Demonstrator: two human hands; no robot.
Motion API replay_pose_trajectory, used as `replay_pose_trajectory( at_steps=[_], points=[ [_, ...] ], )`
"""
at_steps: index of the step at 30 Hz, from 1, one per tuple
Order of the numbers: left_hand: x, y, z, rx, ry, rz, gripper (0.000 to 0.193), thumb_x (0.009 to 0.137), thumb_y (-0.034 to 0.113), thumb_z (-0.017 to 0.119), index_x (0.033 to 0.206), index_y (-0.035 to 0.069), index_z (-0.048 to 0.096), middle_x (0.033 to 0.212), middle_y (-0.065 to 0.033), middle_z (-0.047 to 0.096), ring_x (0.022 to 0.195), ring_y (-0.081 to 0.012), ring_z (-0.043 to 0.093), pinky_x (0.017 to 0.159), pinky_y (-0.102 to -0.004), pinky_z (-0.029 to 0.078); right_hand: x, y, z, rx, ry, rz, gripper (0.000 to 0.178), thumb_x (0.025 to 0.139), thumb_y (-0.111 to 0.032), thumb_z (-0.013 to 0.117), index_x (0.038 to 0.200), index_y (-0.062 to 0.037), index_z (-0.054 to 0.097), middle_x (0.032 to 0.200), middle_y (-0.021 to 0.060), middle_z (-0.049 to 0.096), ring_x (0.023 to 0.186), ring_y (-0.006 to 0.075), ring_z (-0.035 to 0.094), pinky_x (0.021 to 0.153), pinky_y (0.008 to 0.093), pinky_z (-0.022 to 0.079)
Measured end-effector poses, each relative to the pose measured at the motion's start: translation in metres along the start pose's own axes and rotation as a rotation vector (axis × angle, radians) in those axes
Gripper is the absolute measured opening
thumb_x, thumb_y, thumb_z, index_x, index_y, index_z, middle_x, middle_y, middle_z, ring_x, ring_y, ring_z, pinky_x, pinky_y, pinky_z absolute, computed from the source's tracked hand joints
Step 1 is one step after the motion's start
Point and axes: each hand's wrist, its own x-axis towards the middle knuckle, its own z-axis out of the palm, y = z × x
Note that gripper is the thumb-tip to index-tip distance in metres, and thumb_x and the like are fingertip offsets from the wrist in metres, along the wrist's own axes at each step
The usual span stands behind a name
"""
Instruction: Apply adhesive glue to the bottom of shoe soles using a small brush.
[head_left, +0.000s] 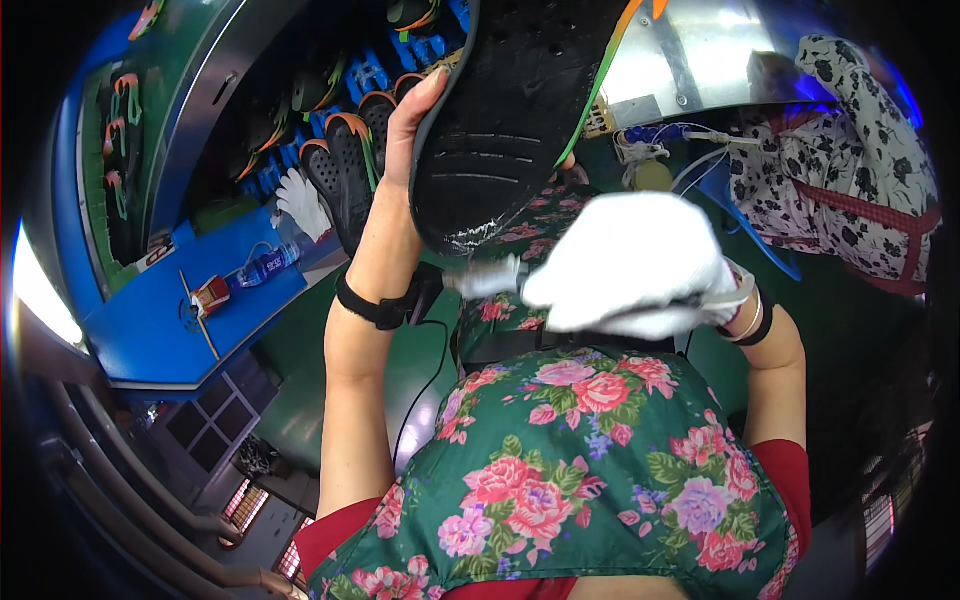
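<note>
A black shoe sole (500,140) with a green and orange edge is held up before me. Whitish marks streak its heel and its lower part. My left hand (412,118), bare, grips it from the left side; the thumb shows along the edge, and a fingertip appears on the far side. In a white glove, my right hand (640,265) closes round a small brush (488,277) with pale bristles, smeared by motion. The brush is just below the heel; whether it touches the sole I cannot tell.
Several black clogs (345,175) with orange and green trim hang at the back left, next to a white glove (303,203). A water bottle (266,266) and a small red box (211,297) rest on a blue table (140,330). A person in patterned clothing (840,170) is at the right.
</note>
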Motion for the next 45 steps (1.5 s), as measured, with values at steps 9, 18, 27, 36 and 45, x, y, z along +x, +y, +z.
replay_pose_trajectory(
  at_steps=[9, 18, 27, 36, 45],
  points=[
    [0.002, -0.008, -0.007, -0.251, -0.173, -0.044, 0.092, 0.097, 0.068, 0.045, 0.158, -0.001, 0.035, 0.148, -0.0367, 0.047, 0.122, -0.0505, 0.061, 0.105, -0.0577, 0.052, 0.005, 0.019, -0.002, 0.222, 0.236, 0.143, 0.008, 0.084, -0.001, 0.079, 0.091, -0.0025, 0.08, 0.099, 0.0108, 0.079, 0.093, 0.0242, 0.076, 0.083, 0.0336, 0.059],
    [-0.01, -0.047, 0.019, -0.379, -0.136, -0.061, 0.08, 0.103, 0.061, 0.037, 0.156, 0.001, 0.04, 0.141, -0.0317, 0.057, 0.113, -0.0524, 0.066, 0.096, -0.0602, 0.058, 0.042, 0.03, -0.073, -0.909, 0.356, -0.06, 0.02, 0.082, -0.006, 0.078, 0.102, -0.0073, 0.078, 0.102, 0.0068, 0.077, 0.083, 0.0228, 0.07, 0.072, 0.0333, 0.056],
    [-0.027, -0.029, 0.004, -0.56, -0.114, 0.028, 0.1, 0.096, 0.076, 0.046, 0.154, -0.005, 0.036, 0.137, -0.0335, 0.054, 0.109, -0.0527, 0.063, 0.099, -0.0635, 0.054, 0.016, -0.001, 0.004, 0.146, 0.092, 0.206, 0.016, 0.086, -0.009, 0.078, 0.102, -0.0064, 0.079, 0.106, 0.0113, 0.078, 0.097, 0.0245, 0.075, 0.086, 0.0353, 0.058],
    [-0.067, 0.0, 0.007, -0.456, -0.472, 0.314, 0.085, 0.097, 0.064, 0.061, 0.162, 0.017, 0.031, 0.151, -0.0161, 0.038, 0.1, -0.0361, 0.056, 0.073, -0.0454, 0.055, -0.022, 0.009, -0.014, 0.677, 0.917, 0.283, 0.012, 0.076, 0.011, 0.071, 0.088, 0.007, 0.073, 0.109, 0.0283, 0.073, 0.087, 0.029, 0.074, 0.072, 0.0342, 0.063],
    [-0.095, 0.041, 0.009, -0.394, -0.682, 0.387, 0.106, 0.088, 0.063, 0.074, 0.165, 0.014, 0.019, 0.154, -0.0212, 0.035, 0.101, -0.0426, 0.06, 0.062, -0.0447, 0.062, -0.047, 0.039, -0.011, 0.732, 1.083, 0.469, 0.021, 0.08, 0.011, 0.067, 0.099, 0.0052, 0.074, 0.11, 0.0275, 0.074, 0.083, 0.025, 0.075, 0.073, 0.0312, 0.063]
  ],
)
